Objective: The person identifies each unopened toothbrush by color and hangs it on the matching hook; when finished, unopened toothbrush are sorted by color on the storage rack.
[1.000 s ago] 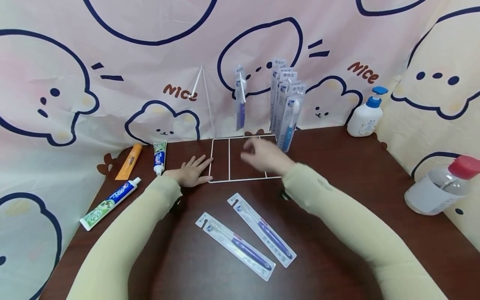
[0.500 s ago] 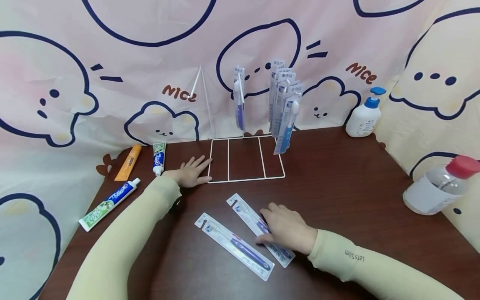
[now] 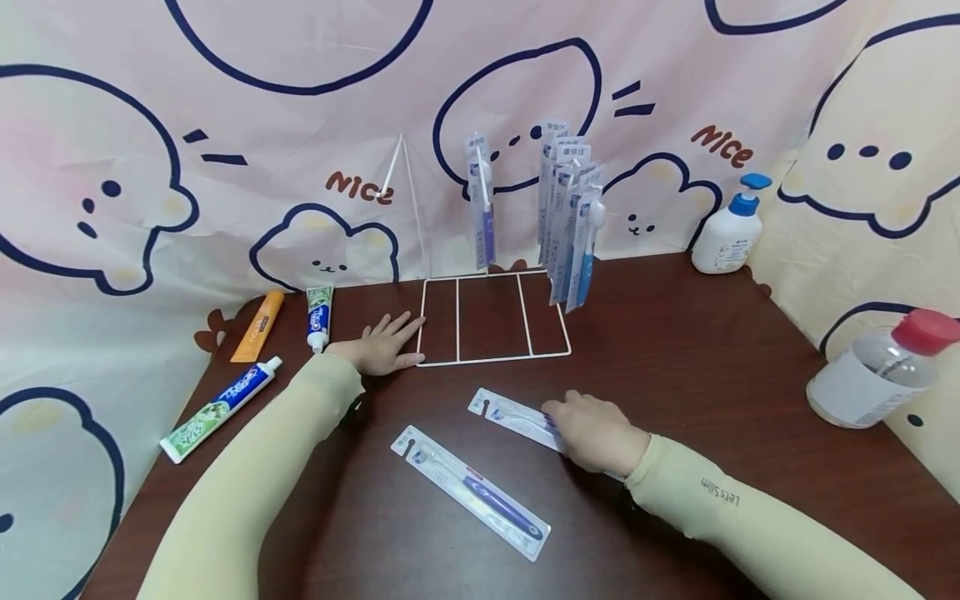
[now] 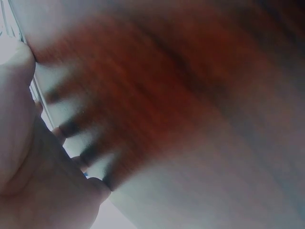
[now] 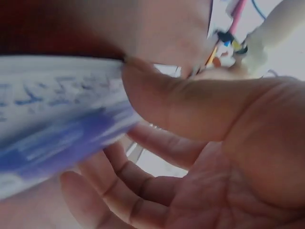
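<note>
My right hand (image 3: 597,432) grips a packaged purple toothbrush (image 3: 516,417) by its middle, over the front of the table. In the right wrist view the thumb lies on one edge of the pack (image 5: 57,102) and the fingers curl at the other. A second packaged toothbrush (image 3: 472,493) lies on the table nearer to me. My left hand (image 3: 379,345) rests flat with spread fingers, its fingertips right at the left side of the white wire rack (image 3: 491,360). From the rack hang one purple toothbrush pack (image 3: 480,200) and, further right, several more packs (image 3: 570,225).
Two toothpaste tubes, one lying flat (image 3: 221,408) and one small (image 3: 318,318), are on the left beside an orange tube (image 3: 258,326). A blue-topped pump bottle (image 3: 727,233) stands at the back right, with a red-capped clear bottle (image 3: 870,379) nearer. A patterned cloth (image 3: 300,150) backs the table.
My right hand has come from the rack down to the nearer right toothbrush pack, gripped it and turned it flatter, slightly right. The hanging packs sway. My left hand stays put.
</note>
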Available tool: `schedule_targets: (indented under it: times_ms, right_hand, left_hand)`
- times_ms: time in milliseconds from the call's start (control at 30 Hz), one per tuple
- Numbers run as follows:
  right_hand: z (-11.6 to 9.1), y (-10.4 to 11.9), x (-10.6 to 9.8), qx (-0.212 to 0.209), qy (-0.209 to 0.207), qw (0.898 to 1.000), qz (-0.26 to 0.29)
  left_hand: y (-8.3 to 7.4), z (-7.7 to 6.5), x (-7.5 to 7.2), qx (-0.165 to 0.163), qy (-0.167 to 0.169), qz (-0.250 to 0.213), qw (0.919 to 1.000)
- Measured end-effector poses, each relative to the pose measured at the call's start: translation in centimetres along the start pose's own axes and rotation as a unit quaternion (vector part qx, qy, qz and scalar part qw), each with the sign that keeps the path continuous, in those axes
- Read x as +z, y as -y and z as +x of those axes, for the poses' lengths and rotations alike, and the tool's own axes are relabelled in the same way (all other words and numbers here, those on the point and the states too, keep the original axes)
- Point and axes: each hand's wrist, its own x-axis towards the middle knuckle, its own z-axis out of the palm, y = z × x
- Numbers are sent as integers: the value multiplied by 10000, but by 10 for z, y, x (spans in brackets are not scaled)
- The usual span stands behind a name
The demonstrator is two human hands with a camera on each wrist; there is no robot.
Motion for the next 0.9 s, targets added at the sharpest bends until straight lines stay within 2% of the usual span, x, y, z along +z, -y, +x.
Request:
schedule_targets:
  times_ms: [233, 333, 400, 467, 567, 733, 833, 900]
  right_hand:
    - [6, -13, -6, 289, 403, 9978, 449]
    - [6, -15, -10, 235, 167, 9967, 758]
    - [6, -15, -13, 122, -173, 9939, 1083]
    - [6, -15, -17, -24, -557, 9870, 1510]
    - [6, -13, -27, -241, -1037, 9650, 2398]
    - [9, -6, -47, -307, -1434, 9117, 3837]
    - [13, 0, -59, -258, -1634, 8868, 4315]
    - [17, 3, -67, -229, -1791, 8761, 4470]
  left_hand:
    - [0, 0, 1, -15, -2, 60, 10000]
    - [-1, 1, 1, -52, -4, 96, 9999]
    - [-1, 0, 0, -47, -16, 112, 9999]
    - [-1, 0, -1, -30, -33, 106, 9999]
    - [-2, -1, -2, -10, -48, 94, 9999]
    - [-4, -2, -2, 42, -105, 82, 9999]
    - [-4, -2, -2, 65, -120, 93, 9999]
    - [-3, -2, -1, 49, -106, 96, 9999]
